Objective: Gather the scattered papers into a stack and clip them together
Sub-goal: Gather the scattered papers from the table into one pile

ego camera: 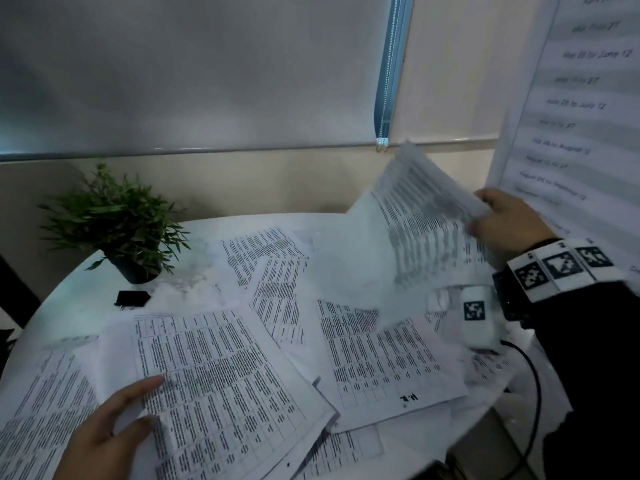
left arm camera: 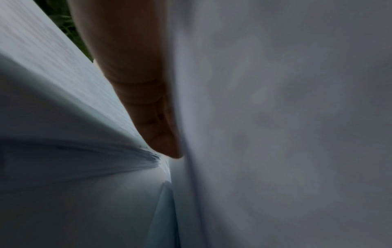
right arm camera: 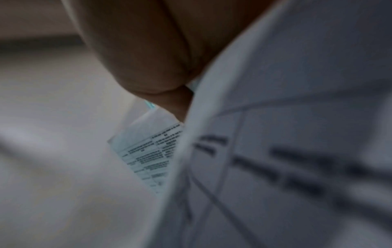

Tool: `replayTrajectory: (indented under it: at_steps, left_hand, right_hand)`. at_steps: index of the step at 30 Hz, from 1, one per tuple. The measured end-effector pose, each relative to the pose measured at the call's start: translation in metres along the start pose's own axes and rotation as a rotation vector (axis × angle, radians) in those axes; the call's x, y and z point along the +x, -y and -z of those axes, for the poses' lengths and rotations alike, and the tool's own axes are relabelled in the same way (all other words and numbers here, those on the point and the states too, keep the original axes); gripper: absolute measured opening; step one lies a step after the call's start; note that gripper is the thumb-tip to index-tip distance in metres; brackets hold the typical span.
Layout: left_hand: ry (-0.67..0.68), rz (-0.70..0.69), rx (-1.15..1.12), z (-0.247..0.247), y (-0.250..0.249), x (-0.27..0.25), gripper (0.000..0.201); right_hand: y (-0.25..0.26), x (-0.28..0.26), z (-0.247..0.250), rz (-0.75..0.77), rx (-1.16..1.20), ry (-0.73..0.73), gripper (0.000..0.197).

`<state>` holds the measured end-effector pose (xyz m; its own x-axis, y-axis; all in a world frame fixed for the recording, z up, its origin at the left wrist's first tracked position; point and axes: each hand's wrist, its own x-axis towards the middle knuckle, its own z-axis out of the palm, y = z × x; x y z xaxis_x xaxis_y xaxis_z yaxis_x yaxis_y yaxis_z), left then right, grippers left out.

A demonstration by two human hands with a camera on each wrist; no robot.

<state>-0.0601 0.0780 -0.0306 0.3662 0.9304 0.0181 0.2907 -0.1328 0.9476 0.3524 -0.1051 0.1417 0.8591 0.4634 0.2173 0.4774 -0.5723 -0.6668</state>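
We see printed papers [ego camera: 374, 355] scattered and overlapping across a round white table [ego camera: 86, 292], covering most of it from the near edge to the far right side. Our left hand [ego camera: 104, 434] is at the near left edge of the table, thumb on top of a large sheet [ego camera: 221, 375] and fingers tucked under its lifted edge, so it pinches that sheet. In the left wrist view a finger [left arm camera: 144, 94] lies against pale paper, with the edges of more sheets fanned beside it.

Our right hand [ego camera: 509, 226] is raised over the far right side of the table and grips a blurred bunch of sheets [ego camera: 426, 216] by its right edge, lifted clear of the table and tilted. The right wrist view shows fingers [right arm camera: 148, 55] closed against the paper, with a printed grid close to the lens.

A black binder clip [ego camera: 132, 298] lies on bare table near the far left edge, just in front of a small potted plant [ego camera: 121, 223] and apart from both hands. A banded marker cuff [ego camera: 561, 268] wraps the right wrist over a dark sleeve [ego camera: 595, 375].
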Motion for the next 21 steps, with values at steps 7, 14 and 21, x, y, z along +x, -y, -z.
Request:
replayTrajectory:
  at_steps: [7, 14, 21]
  left_hand:
    - [-0.020, 0.030, -0.007, -0.002, -0.021, -0.009, 0.039]
    - [-0.071, 0.039, -0.076, 0.008, -0.026, -0.014, 0.038]
    - [-0.082, 0.103, -0.081, 0.000, -0.034, -0.012, 0.040]
  right_hand:
    - [0.032, -0.018, -0.038, 0.101, -0.006, 0.155, 0.023]
    - [-0.046, -0.024, -0.043, -0.104, -0.322, 0.354, 0.034]
    - [-0.042, -0.017, 0.030, 0.165, -0.314, -0.150, 0.019]
